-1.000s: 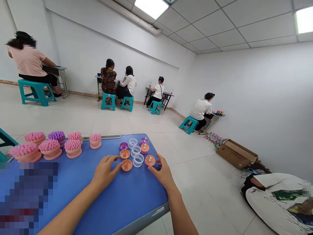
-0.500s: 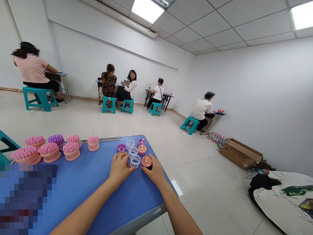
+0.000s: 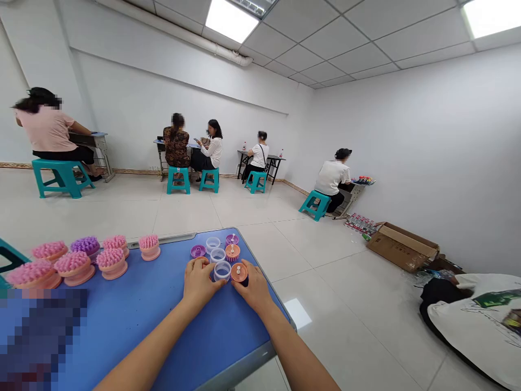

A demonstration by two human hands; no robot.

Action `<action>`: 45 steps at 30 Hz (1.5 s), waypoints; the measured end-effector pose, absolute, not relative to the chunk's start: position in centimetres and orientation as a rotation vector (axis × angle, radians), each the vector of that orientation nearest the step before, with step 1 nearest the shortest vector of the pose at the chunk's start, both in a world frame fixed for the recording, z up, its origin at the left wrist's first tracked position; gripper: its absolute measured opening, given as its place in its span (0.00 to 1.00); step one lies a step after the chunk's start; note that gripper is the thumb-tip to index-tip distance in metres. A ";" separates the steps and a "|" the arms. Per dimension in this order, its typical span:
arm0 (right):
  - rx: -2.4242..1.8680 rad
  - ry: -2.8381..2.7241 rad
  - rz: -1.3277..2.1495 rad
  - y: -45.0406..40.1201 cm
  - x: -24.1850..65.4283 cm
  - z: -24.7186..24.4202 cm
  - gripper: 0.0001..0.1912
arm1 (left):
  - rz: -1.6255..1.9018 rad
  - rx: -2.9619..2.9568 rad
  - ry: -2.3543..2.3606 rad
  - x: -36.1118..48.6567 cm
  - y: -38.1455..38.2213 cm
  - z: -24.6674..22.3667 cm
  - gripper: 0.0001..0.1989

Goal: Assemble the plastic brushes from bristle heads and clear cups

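Observation:
Small round plastic parts stand in rows near the table's far right corner. My left hand (image 3: 201, 283) is closed around the nearest part on the left, mostly hidden under its fingers; an orange cap (image 3: 200, 259) shows just beyond. Its thumb touches the nearest clear plastic ring (image 3: 222, 271). My right hand (image 3: 254, 287) grips an orange brush head (image 3: 239, 272), its underside with white pegs facing up. Behind are more clear rings (image 3: 217, 254), another orange brush head (image 3: 232, 252), a purple one (image 3: 232, 239) and a purple cap (image 3: 198, 251).
Several finished-looking pink scalp brushes (image 3: 112, 264) and a purple one (image 3: 84, 245) stand at the left of the blue table (image 3: 163, 309). Several people sit on teal stools (image 3: 63, 176) at desks along the walls. A cardboard box (image 3: 401, 247) and a white cloth item (image 3: 472, 320) lie right.
The camera view has shifted slightly. My right hand has brought the orange brush head closer to the nearest clear ring. My left hand stays at the left row.

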State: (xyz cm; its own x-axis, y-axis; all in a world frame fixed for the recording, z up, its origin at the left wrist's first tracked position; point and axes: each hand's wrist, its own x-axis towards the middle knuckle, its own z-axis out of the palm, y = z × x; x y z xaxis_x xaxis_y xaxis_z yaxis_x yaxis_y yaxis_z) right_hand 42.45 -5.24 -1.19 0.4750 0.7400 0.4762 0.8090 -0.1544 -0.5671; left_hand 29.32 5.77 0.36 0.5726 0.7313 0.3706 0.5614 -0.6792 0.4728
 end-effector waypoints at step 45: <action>-1.124 -1.373 0.625 0.3 33.5 4.4 0.28 | 0.865 1.230 0.494 16.8 6.8 4.9 0.22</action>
State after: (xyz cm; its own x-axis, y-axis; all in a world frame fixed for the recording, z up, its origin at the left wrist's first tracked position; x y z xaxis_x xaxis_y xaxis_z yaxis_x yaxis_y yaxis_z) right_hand 33.54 0.34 4.40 0.1601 0.8857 0.4358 0.2530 0.3899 -0.8854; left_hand 16.79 6.82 4.94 0.5990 0.7920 0.1181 -0.3010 0.0860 0.9497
